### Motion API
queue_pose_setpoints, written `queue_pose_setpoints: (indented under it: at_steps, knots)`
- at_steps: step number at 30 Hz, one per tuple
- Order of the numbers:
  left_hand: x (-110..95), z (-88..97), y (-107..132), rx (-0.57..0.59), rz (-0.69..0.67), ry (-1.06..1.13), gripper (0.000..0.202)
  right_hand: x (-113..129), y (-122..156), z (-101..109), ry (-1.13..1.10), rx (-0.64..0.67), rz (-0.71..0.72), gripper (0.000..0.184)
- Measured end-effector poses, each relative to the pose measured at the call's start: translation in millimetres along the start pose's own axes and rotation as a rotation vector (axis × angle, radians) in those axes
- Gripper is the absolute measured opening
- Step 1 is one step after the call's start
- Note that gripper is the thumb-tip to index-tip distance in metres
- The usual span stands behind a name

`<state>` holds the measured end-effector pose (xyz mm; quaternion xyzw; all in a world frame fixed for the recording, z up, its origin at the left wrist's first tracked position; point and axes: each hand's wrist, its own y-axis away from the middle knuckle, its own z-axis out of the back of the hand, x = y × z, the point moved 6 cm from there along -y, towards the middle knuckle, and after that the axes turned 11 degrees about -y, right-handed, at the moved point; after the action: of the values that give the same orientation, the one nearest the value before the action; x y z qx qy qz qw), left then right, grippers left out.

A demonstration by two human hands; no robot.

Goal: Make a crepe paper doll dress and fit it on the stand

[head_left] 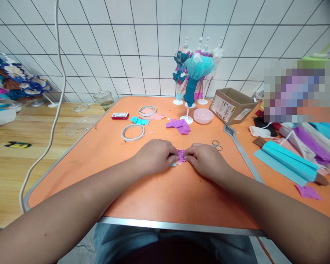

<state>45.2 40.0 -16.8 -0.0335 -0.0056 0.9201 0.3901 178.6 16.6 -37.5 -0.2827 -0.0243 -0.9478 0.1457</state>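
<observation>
Over the middle of the orange table, a small piece of purple crepe paper [181, 155] is pinched between my two hands. My left hand [156, 156] grips its left side with thumb and fingers closed. At its right side, the fingers of my right hand [206, 158] are closed on it the same way. A bit of pale blue shows under the left edge of the paper, partly hidden by my fingers. Just behind my right hand lie small scissors [217, 145]. Another purple paper piece [179, 126] rests farther back.
Tape rolls [132, 132], a red-and-white box [120, 116] and blue paper scraps [139, 120] lie at back left. Dressed paper figures on stands [194, 79], a pink bowl [203, 116] and a cardboard box [231, 106] stand behind. Crepe paper rolls [288, 161] cover the right side.
</observation>
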Motion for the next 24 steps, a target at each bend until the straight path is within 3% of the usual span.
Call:
queue_pose_setpoints:
  at_steps: [5,13,24]
  knots:
    - [-2.0,9.2,-2.4,-0.095,0.043,0.060,0.025,-0.4,-0.2,0.1,0.004,-0.014,0.007,0.023]
    - [-17.6,-8.1,-6.9,-0.048,0.064,-0.041,0.023,-2.8,0.6,1.7,-0.034,-0.031,-0.042,0.020]
    - [-14.8,-8.9,-4.2,-0.067,0.096,0.018,0.020,-23.1,-2.0,2.2,-0.404,0.034,-0.227,0.016]
